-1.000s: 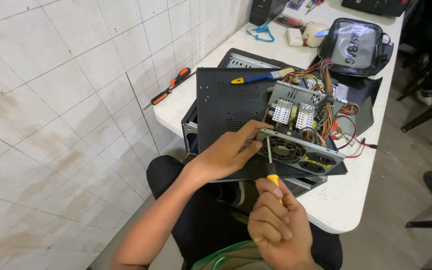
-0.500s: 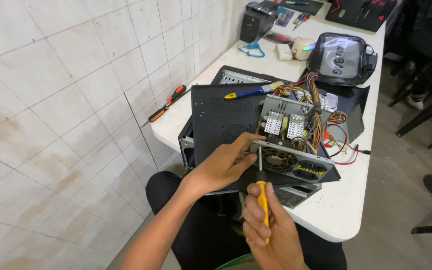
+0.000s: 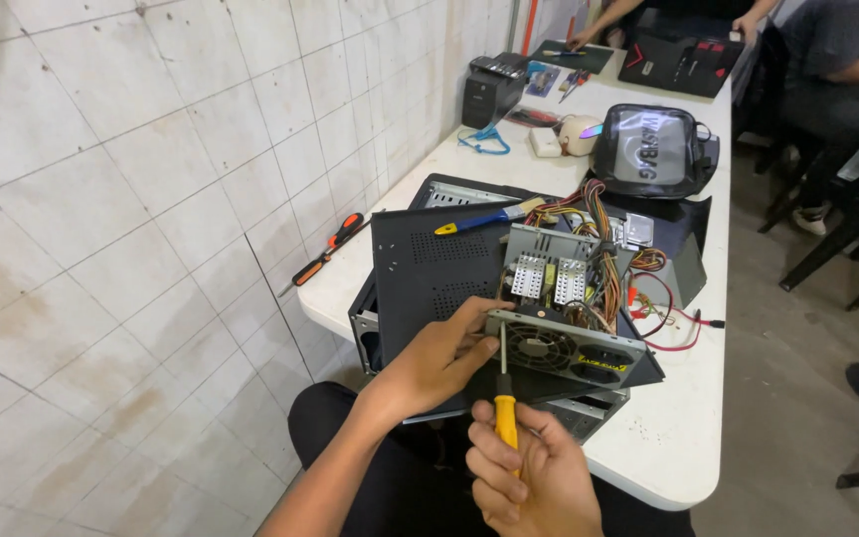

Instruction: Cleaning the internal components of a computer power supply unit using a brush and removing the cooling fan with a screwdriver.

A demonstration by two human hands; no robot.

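Observation:
An opened grey power supply [image 3: 567, 338] with a fan grille, heat sinks and a bundle of coloured wires [image 3: 603, 224] lies on a black perforated metal cover [image 3: 429, 283] at the near edge of a white table [image 3: 678, 438]. My left hand [image 3: 439, 360] rests on the cover and holds the supply's near left corner. My right hand [image 3: 524, 477] grips a yellow-handled screwdriver [image 3: 504, 393], held upright with its tip at that same corner of the casing.
A blue and yellow screwdriver [image 3: 474, 221] lies on the cover, an orange and black one [image 3: 328, 249] at the table's left edge. Farther back are a clear bag [image 3: 653, 149], a black box [image 3: 489, 94] and other people seated. A tiled wall stands close on the left.
The view has tilted up, showing more of the far table. My right hand has turned the screwdriver upright with its tip at the casing corner. My left hand stays put.

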